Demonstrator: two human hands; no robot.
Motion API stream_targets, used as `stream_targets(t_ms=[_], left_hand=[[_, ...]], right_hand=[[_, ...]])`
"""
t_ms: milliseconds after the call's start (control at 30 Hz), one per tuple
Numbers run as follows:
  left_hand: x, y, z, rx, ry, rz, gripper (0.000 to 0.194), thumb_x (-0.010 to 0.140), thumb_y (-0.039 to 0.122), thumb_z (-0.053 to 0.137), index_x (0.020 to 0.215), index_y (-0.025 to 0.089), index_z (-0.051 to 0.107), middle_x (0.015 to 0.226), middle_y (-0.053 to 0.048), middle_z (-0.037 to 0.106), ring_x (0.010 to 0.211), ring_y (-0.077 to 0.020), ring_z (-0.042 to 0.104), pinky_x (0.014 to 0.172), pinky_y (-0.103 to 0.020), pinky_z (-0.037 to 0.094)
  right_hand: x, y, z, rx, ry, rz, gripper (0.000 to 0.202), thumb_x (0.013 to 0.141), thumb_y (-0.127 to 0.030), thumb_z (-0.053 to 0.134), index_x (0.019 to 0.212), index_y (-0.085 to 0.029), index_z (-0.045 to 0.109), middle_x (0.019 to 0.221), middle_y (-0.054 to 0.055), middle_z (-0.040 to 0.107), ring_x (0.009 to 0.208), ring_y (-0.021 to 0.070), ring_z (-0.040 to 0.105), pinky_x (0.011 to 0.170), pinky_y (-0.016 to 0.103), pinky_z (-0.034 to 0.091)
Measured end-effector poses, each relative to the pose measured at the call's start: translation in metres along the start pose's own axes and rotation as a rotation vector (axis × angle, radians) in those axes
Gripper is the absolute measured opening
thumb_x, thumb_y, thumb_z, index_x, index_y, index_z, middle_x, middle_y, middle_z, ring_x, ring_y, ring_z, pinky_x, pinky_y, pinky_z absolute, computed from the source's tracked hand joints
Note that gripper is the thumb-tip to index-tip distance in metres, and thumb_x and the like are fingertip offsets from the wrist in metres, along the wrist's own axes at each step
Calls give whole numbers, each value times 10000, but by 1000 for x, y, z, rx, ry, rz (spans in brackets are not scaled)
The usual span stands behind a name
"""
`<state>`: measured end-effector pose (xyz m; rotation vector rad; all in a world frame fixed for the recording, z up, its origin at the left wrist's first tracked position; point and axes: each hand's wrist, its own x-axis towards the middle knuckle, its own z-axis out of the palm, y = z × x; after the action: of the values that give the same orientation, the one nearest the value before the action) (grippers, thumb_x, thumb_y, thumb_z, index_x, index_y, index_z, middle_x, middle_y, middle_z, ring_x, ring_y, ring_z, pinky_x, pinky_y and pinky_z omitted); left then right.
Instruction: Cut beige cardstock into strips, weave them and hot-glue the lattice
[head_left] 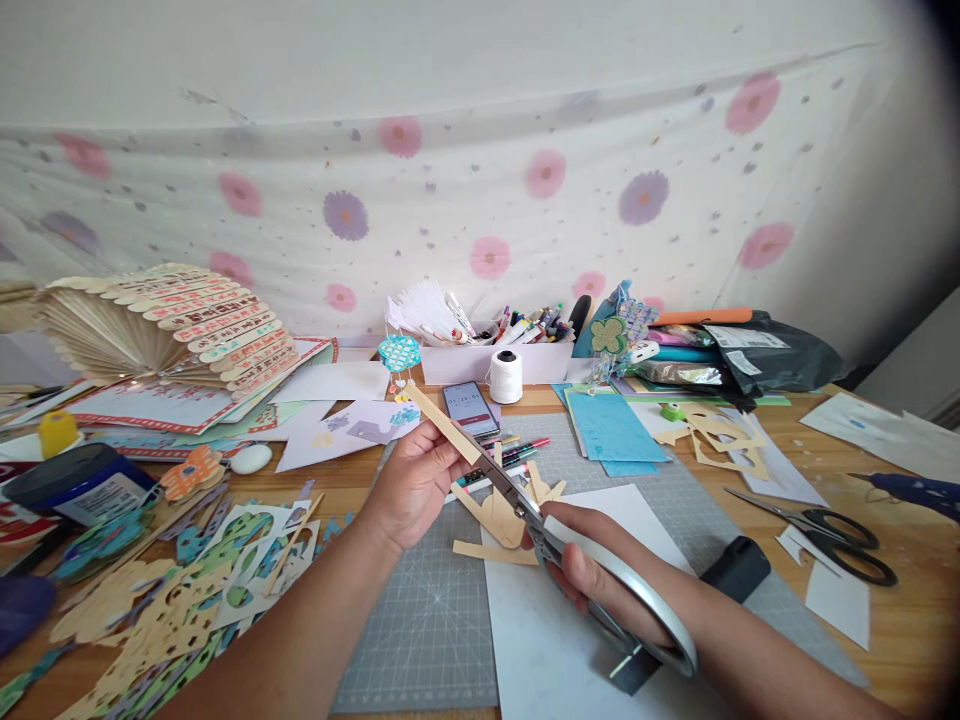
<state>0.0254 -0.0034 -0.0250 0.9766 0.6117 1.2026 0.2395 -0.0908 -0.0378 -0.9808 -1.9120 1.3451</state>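
My left hand (416, 482) pinches a narrow strip of beige paper (433, 413), which slants up and away to the left. In my right hand (592, 560) are large grey-handled scissors (525, 510), their blades lying along the lower end of the strip. Whether the blades are fully closed is hard to make out. Cut beige paper pieces (495, 515) lie just below the blades, on the grey cutting mat (431, 610) and a white sheet (555, 640).
Paper scraps (187, 590) are heaped at left beside a blue jar (82, 485). A phone (471, 408) and thread spool (506, 377) stand behind the mat. Black-handled scissors (832, 540) and a glue gun (915, 490) lie at right. Blue sheets (615, 425) rest near the pen box (495, 362).
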Motion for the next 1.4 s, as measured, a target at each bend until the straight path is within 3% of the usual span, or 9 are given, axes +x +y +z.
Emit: stream_targets(t_ms=[100,333,633,1000,1200,1400], left_hand=[[0,-1,0,2,-4,7,236,628,217,871,755,149,684,762,-26,709,868,-232,697,787,-334,553],[1,-3,-2,1,9,8,224,636,199,863,766,153,686,724,-2,687,719,-152,652,738,-295,547],[0,-3,1,21,6,10,263,600,245,895,758,150,707,753,-18,702,789,-181,674,768,-298,549],[-1,-5,1,28,-7,8,266,614,271,898,739,150,696,715,-15,691,782,-186,681,717,-274,528],[-2,-5,2,27,-22,15,270,623,270,893,751,154,686,723,-7,689,717,-150,649,702,-266,523],[-2,-5,3,35,-25,2,251,633,266,887,752,155,696,713,-14,697,698,-160,657,695,-274,522]], right_hand=[[1,3,2,-15,14,-25,654,909,-738,324,1035,-139,554,710,-10,478,604,131,490,550,246,404],[2,3,2,-47,-10,-55,639,906,-742,325,991,-151,552,647,-18,486,524,112,444,489,229,360],[1,8,3,-5,5,-12,665,914,-731,327,1088,-134,563,677,-12,486,603,135,497,542,241,395],[3,4,6,-56,21,-44,657,877,-784,314,935,-171,544,612,-28,475,520,114,426,499,238,348],[1,3,4,18,-2,9,695,890,-769,314,1041,-137,560,652,-23,478,557,117,458,532,242,368],[2,9,6,4,20,-10,662,895,-759,318,996,-145,545,659,-16,484,561,120,481,530,243,386]])
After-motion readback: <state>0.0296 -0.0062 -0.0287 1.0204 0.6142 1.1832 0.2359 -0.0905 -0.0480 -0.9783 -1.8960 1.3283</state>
